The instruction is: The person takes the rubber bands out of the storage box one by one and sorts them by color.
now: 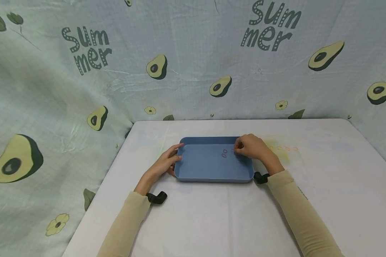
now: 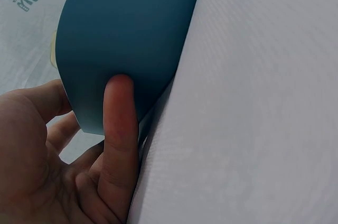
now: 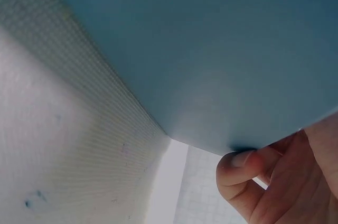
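Observation:
A shallow blue tray (image 1: 209, 164) lies on the table. My left hand (image 1: 165, 162) grips its left edge; in the left wrist view one finger (image 2: 120, 108) presses the outer wall while others reach behind the rim. Two small red loops (image 1: 224, 153) lie inside the tray, right of its middle. Just right of them, my right hand (image 1: 252, 146) is over the tray's right side with curled fingers and fingertips low inside. In the right wrist view the tray's wall (image 3: 211, 76) covers part of those fingers (image 3: 237, 174); I cannot tell whether they hold anything.
On the white table (image 1: 193, 217), right of the right hand, several small orange loops (image 1: 287, 148) lie in a row near a yellowish patch (image 1: 278, 151). A cloth (image 1: 189, 43) printed with avocados hangs behind the table. Each wrist wears a black strap mount (image 1: 157, 197).

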Demonstrator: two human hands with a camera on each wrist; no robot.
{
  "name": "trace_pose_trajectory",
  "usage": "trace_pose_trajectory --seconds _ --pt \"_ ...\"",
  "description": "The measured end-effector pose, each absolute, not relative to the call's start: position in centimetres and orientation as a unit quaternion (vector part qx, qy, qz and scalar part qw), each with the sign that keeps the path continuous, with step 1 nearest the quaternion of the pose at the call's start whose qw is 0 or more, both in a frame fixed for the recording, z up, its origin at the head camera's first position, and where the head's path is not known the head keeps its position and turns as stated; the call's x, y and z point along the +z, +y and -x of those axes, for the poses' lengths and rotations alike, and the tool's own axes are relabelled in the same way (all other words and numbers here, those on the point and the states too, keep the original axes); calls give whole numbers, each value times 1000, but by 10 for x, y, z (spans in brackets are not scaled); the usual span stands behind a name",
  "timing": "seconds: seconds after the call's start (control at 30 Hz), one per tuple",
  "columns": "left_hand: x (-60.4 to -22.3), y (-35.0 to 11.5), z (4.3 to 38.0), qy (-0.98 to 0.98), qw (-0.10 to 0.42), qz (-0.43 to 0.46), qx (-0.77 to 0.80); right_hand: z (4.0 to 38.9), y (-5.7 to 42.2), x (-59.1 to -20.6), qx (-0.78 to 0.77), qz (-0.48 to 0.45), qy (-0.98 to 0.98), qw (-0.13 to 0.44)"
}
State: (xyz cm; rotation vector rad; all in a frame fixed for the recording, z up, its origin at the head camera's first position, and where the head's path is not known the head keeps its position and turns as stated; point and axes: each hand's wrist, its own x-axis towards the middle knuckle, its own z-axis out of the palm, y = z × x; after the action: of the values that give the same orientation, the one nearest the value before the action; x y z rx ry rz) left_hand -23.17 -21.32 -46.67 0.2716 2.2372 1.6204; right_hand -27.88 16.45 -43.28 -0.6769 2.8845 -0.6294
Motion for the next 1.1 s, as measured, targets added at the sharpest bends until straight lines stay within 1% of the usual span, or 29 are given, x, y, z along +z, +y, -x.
trace_pose_trajectory --seconds 0.63,1.1 --pt "-466 -213 230 794 179 -93 574 276 165 -424 -198 208 957 45" --pt "-467 -213 230 792 179 -99 575 273 176 -412 -210 200 957 9"
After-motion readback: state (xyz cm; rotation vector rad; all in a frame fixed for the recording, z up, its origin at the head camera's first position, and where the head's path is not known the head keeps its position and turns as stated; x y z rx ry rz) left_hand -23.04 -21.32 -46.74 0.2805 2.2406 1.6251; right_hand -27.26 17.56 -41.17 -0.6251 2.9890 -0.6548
